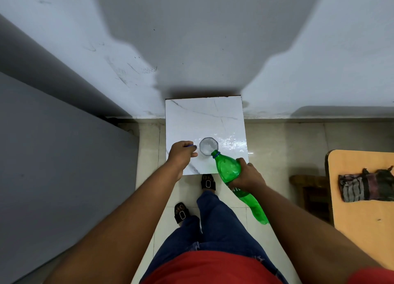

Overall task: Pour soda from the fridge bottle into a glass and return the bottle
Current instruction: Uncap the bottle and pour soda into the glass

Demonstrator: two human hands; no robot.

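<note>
A clear glass (208,146) stands on a small white marble-topped table (202,115). My right hand (247,176) grips a green plastic soda bottle (229,169) around its middle. The bottle is tilted, its open neck with a blue ring resting over the glass rim, and pale foamy liquid shows inside the glass. My left hand (182,154) rests on the table just left of the glass, fingers curled around a small blue thing that looks like the bottle cap.
A grey fridge side (53,166) fills the left. An orange table (362,198) with a folded striped cloth (366,185) stands at the right, a dark wooden stool (309,190) beside it. My sandalled feet stand on the tiled floor under the table's front edge.
</note>
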